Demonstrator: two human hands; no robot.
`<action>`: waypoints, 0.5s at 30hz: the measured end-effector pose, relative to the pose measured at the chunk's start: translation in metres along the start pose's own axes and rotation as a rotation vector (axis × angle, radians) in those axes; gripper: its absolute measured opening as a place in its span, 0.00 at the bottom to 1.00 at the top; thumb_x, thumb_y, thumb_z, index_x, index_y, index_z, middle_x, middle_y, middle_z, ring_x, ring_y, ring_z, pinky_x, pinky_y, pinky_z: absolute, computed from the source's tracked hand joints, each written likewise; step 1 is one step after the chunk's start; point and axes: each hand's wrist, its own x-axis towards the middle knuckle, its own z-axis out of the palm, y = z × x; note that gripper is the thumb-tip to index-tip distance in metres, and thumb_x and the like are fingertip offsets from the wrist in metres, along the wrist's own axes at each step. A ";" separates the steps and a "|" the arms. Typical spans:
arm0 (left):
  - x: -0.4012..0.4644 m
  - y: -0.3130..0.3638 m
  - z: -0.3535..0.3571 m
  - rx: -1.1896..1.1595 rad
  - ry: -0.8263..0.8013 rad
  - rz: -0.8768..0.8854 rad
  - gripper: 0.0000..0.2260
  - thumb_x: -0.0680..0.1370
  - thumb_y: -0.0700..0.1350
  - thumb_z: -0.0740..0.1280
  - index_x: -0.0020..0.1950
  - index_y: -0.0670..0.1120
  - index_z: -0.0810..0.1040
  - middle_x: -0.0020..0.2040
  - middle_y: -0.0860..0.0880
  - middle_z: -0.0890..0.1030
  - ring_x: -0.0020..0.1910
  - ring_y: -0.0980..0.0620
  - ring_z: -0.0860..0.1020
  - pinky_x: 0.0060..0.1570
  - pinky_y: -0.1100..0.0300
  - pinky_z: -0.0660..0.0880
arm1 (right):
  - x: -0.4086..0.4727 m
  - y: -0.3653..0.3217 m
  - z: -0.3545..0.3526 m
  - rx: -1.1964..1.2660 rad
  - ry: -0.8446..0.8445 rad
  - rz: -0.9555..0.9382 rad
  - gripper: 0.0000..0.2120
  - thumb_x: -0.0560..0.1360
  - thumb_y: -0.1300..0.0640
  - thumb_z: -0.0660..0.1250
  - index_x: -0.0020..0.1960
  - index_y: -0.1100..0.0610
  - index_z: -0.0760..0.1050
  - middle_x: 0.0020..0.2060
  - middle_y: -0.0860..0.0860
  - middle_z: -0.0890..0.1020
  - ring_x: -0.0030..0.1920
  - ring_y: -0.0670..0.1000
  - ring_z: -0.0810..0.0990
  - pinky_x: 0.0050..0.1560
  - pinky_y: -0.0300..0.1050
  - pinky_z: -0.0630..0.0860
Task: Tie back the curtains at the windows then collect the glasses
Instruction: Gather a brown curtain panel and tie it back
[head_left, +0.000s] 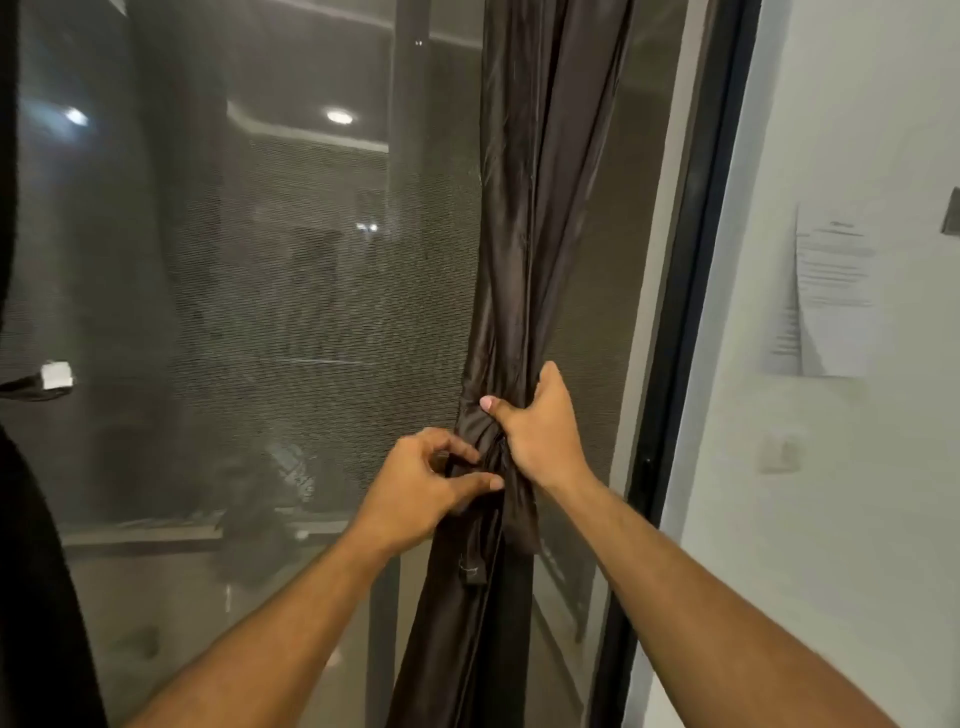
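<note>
A dark brown curtain (535, 218) hangs gathered into a narrow bundle at the right side of the window. A tie band of the same cloth (475, 431) wraps the bundle at waist height, and its loose end (474, 551) dangles below. My right hand (540, 431) grips the bundle from the right, thumb across the front of the band. My left hand (426, 483) pinches the band between thumb and fingers just left of the bundle. No glasses are in view.
The window pane (270, 312) behind a mesh screen fills the left and centre. Its dark frame (691, 291) runs down beside the curtain. A white wall (841, 493) at the right carries a taped paper sheet (831, 296). Another dark curtain (31, 597) hangs at the far left.
</note>
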 end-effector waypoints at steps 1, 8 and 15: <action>-0.001 0.001 0.000 0.070 0.021 0.013 0.07 0.72 0.41 0.79 0.45 0.43 0.83 0.41 0.47 0.82 0.36 0.50 0.81 0.41 0.55 0.79 | -0.003 0.001 0.000 0.020 0.011 -0.005 0.24 0.76 0.62 0.74 0.65 0.57 0.65 0.59 0.51 0.80 0.61 0.51 0.81 0.58 0.41 0.78; -0.013 0.017 -0.008 0.355 0.200 0.050 0.03 0.77 0.40 0.73 0.43 0.46 0.83 0.44 0.51 0.79 0.43 0.54 0.79 0.43 0.67 0.72 | -0.016 -0.004 -0.013 0.140 -0.082 0.048 0.24 0.80 0.62 0.69 0.75 0.58 0.67 0.59 0.45 0.79 0.64 0.46 0.78 0.54 0.23 0.73; -0.018 0.033 0.014 0.502 0.503 -0.041 0.06 0.80 0.46 0.70 0.54 0.48 0.86 0.40 0.52 0.85 0.40 0.53 0.83 0.35 0.60 0.73 | -0.031 -0.029 -0.024 0.086 -0.271 0.024 0.16 0.84 0.48 0.62 0.54 0.62 0.76 0.44 0.60 0.81 0.41 0.52 0.80 0.44 0.39 0.76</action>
